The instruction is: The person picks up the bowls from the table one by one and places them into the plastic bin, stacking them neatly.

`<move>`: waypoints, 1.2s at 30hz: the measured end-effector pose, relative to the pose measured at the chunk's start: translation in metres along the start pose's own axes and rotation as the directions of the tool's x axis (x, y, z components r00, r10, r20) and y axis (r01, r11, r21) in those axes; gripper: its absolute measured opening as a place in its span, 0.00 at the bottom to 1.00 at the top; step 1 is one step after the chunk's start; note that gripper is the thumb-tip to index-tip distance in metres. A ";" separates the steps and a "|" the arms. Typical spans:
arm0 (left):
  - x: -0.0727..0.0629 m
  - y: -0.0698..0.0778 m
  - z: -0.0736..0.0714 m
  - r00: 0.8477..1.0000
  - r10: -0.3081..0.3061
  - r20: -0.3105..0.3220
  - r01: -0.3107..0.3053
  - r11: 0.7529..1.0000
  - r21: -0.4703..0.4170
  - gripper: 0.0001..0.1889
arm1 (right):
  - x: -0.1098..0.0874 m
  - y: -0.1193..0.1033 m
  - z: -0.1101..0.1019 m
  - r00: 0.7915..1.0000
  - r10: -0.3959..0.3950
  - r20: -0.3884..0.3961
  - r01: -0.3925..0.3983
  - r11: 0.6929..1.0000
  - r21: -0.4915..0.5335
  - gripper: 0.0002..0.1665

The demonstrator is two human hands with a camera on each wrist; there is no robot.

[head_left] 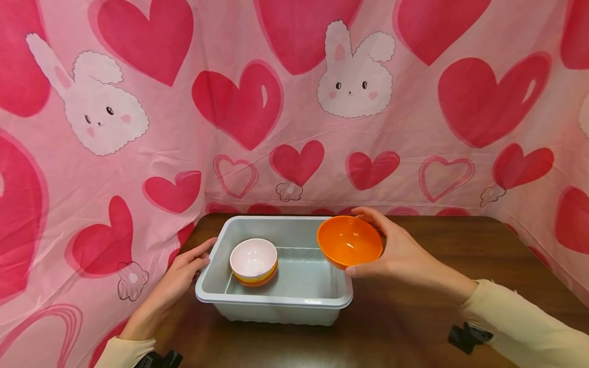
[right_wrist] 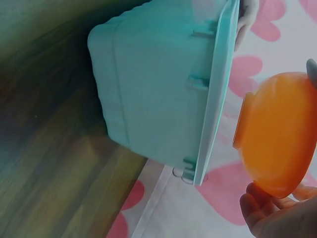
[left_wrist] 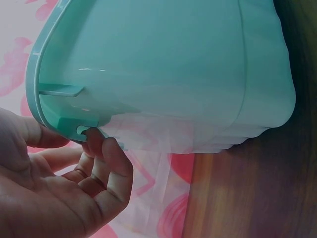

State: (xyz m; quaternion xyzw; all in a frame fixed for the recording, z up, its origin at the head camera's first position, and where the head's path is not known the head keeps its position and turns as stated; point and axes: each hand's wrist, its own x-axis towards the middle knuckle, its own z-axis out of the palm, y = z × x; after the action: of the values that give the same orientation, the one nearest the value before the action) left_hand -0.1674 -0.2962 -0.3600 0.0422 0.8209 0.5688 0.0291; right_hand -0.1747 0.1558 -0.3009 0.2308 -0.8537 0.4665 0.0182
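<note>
An orange bowl (head_left: 349, 241) is held by its rim in my right hand (head_left: 391, 248), with the thumb on the near side and the fingers on the far side. It hangs over the right end of a grey plastic basin (head_left: 276, 300), tilted slightly toward me. At the basin's left end, my left hand (head_left: 186, 268) grips the rim; in the left wrist view its curled fingers (left_wrist: 116, 163) hook under the edge. Inside the basin, toward the left, sits a stack of bowls: a pale pink bowl (head_left: 254, 258) on top, with yellow and orange edges showing below.
The basin stands on a dark brown wooden table (head_left: 428, 317). Behind and along both sides hangs a pink cloth (head_left: 294, 112) printed with hearts and rabbits. The basin floor (head_left: 308, 278) shows to the right of the stack.
</note>
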 end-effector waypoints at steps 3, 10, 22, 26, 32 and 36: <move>0.000 0.000 0.000 1.000 -0.004 0.002 0.004 1.000 -0.002 0.30 | 0.004 -0.004 0.005 1.000 -0.018 0.011 0.018 1.000 0.011 0.56; 0.001 -0.001 0.000 1.000 0.010 0.003 -0.010 1.000 -0.009 0.30 | 0.013 -0.010 0.015 0.999 -0.028 0.034 0.026 0.999 0.045 0.56; 0.000 -0.001 0.000 1.000 0.017 -0.002 -0.017 1.000 0.001 0.30 | 0.028 -0.020 0.033 0.996 -0.031 0.080 0.028 0.999 0.032 0.59; 0.001 -0.001 0.000 1.000 0.014 -0.005 -0.014 1.000 -0.006 0.30 | 0.033 -0.024 0.037 0.995 -0.036 0.098 0.034 0.999 0.024 0.60; 0.002 -0.002 0.001 0.999 0.040 -0.013 -0.040 0.999 0.002 0.29 | 0.041 -0.030 0.041 0.994 -0.041 0.102 0.041 0.999 0.005 0.61; 0.002 -0.002 0.002 0.998 0.053 -0.018 -0.053 0.999 0.000 0.29 | 0.048 -0.036 0.045 0.994 -0.043 0.105 0.042 0.999 0.003 0.62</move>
State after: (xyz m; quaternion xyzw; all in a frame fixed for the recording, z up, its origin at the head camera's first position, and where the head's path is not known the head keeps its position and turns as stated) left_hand -0.1690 -0.2953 -0.3628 0.0589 0.8196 0.5699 0.0065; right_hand -0.1950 0.0851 -0.2863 0.2731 -0.8483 0.4534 -0.0168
